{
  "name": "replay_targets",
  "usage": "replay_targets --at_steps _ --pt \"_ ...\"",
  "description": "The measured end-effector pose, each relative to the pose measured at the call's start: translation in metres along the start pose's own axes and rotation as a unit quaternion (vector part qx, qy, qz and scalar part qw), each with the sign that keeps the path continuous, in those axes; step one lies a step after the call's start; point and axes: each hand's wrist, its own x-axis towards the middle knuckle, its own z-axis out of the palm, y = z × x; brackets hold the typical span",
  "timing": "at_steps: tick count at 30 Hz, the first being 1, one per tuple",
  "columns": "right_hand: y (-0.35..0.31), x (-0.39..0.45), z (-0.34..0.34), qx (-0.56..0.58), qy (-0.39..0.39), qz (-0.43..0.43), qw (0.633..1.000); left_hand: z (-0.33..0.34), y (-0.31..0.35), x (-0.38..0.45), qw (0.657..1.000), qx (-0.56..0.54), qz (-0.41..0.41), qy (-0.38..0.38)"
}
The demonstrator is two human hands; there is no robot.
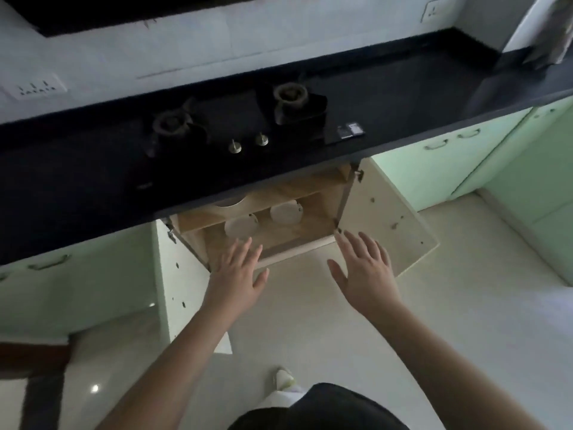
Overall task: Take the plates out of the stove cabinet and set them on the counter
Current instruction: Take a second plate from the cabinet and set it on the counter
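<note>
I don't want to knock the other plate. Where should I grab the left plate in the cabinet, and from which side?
Probably by its near rim, coming straight in through the open front. The left plate appears to lie flat on the shelf, nearest the left hand, apart from the right plate. Slide fingers under the front edge, thumb on top. Both hands are open and empty; the right hand can support it.

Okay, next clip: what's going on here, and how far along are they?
A person is reaching with both bare hands toward the open cabinet under the stove. The left hand and right hand are spread open and empty, just in front of the cabinet's lower edge. Two round white plates still sit inside on the shelf, side by side. The dark counter holds no plates yet, so nothing has been taken out so far.
</note>
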Motion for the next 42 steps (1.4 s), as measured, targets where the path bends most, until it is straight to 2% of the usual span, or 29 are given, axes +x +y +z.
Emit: replay_targets --at_steps 4,11,19,27,34,42 --pt "-0.021 0.044 0.012 -0.007 -0.027 -0.06 0.998 -0.002 -0.026 0.011 0.998 -0.01 -0.058 0.028" --pt "-0.038 0.102 0.032 -0.007 -0.08 -0.161 0.984 0.004 -0.048 0.028 0.991 -0.001 -0.127 0.034" --pt "-0.036 0.21 0.075 -0.022 -0.108 -0.291 0.95 0.021 -0.039 0.093 0.971 -0.008 -0.236 0.026" --pt "-0.028 0.247 0.151 -0.056 -0.183 -0.315 0.93 0.068 -0.046 0.135 0.956 -0.015 -0.293 0.009" --pt "-0.043 0.276 0.246 -0.049 -0.164 -0.304 0.937 0.144 -0.1 0.173 0.955 -0.028 -0.295 0.021" --pt "-0.052 0.326 0.335 -0.039 -0.116 -0.288 0.95 0.22 -0.151 0.239 0.947 -0.039 -0.304 0.091"
